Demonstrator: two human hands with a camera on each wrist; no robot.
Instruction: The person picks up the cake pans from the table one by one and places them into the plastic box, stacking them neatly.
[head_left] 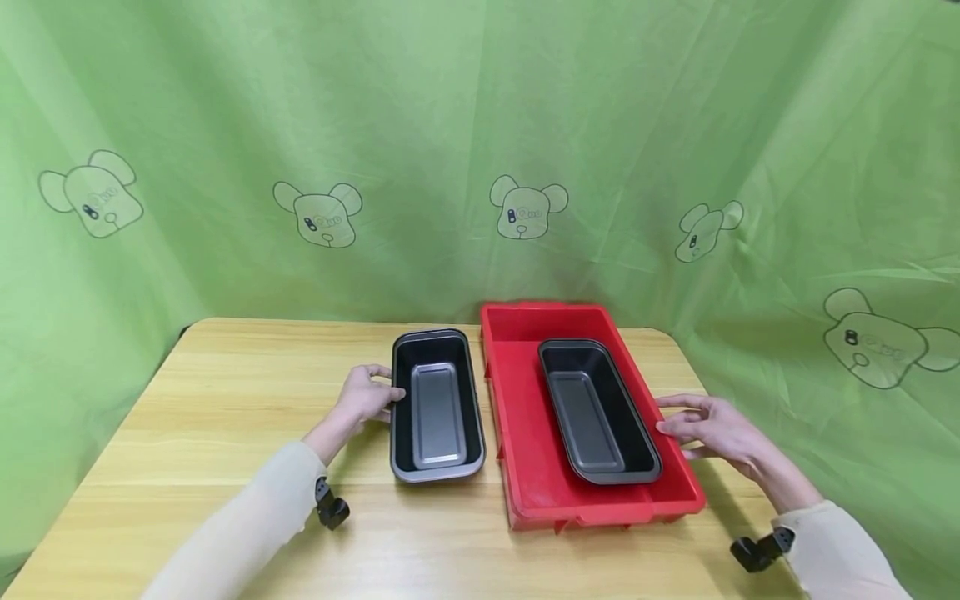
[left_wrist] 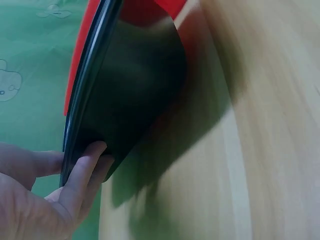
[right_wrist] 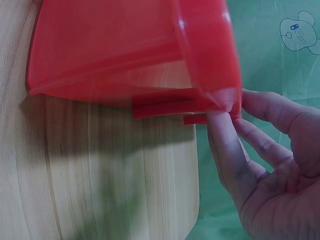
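Observation:
A dark grey loaf pan (head_left: 438, 417) is in my left hand (head_left: 365, 393), left of the red tray. The thumb hooks over its left rim and the fingers lie against the outer wall. The left wrist view shows the pan's dark outer side (left_wrist: 145, 65), its rim in several parallel lines, with a shadow on the table below. My right hand (head_left: 712, 429) pinches the right rim of the red tray (head_left: 517, 433); fingertips sit at the lip in the right wrist view. A second dark loaf pan (head_left: 592, 417) lies inside that tray, slightly slanted, toward its right wall.
The wooden table (head_left: 247, 392) carries the tray on its right part. A green curtain (head_left: 420, 167) with mouse-head drawings hangs behind and at the sides. Small black devices (head_left: 330, 507) are strapped at both wrists.

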